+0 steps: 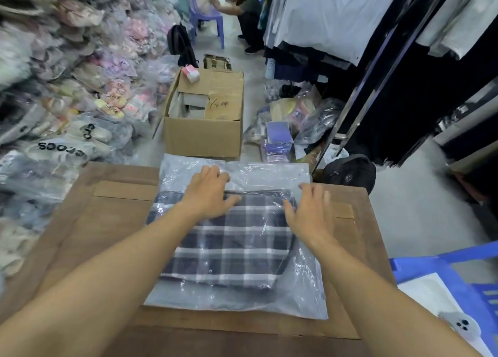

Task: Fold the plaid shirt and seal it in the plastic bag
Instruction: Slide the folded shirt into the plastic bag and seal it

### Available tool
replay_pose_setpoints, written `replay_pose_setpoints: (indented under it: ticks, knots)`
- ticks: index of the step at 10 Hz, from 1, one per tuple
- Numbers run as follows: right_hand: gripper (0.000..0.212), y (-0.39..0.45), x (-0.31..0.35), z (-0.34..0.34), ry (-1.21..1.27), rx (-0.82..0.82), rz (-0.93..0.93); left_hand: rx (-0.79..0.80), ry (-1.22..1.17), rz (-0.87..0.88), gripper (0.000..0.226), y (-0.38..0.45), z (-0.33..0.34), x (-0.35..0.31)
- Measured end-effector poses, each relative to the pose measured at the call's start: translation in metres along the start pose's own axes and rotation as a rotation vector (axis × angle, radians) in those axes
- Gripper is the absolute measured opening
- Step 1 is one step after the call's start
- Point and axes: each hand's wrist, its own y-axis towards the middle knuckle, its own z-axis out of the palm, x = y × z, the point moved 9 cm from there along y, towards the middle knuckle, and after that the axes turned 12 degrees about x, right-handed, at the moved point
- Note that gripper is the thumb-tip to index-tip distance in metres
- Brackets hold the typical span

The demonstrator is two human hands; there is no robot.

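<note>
A brown tabletop [102, 222] carries a clear bag [304, 284] lying flat, with the folded plaid shirt [229, 251] inside it, under and just behind both sets of fingers. The left hand [207, 192] presses palm-down on the bag at the shirt's far edge, fingers [215, 174] spread and gripping nothing. The right hand [310, 211] rests flat at the shirt's right corner, fingers [312, 192] splayed, also holding nothing. Beyond the fingertips a cardboard box [202, 138] stands on the floor.

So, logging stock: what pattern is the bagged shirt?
Navy-and-white plaid shirt, clearest in the head view.
</note>
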Motion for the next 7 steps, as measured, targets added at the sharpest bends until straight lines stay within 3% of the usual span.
replay_pose_setpoints:
  ticks: [1, 2, 3, 4, 6, 7]
  knots:
    - [0.067, -0.004, 0.056, 0.027, -0.057, 0.183, -0.267, 0.106, 0.075, -0.033, 0.095, -0.031, 0.012, 0.021]
    - [0.089, -0.007, 0.065, 0.065, -0.228, 0.365, -0.279, 0.300, 0.108, -0.007, 0.124, -0.053, 0.042, 0.042]
    - [0.095, -0.003, 0.060, 0.081, -0.272, 0.397, -0.254, 0.397, 0.074, 0.027, 0.136, -0.059, 0.068, 0.055]
    - [0.093, 0.007, 0.058, 0.081, -0.285, 0.372, -0.230, 0.306, 0.074, 0.040, 0.135, -0.051, 0.074, 0.057]
    - [0.093, 0.014, 0.059, 0.075, -0.240, 0.434, -0.237, 0.273, 0.078, 0.033, 0.134, -0.048, 0.073, 0.056]
    - [0.083, 0.014, 0.074, 0.053, -0.050, 0.411, -0.240, 0.126, -0.199, 0.045, 0.116, -0.044, 0.041, 0.053]
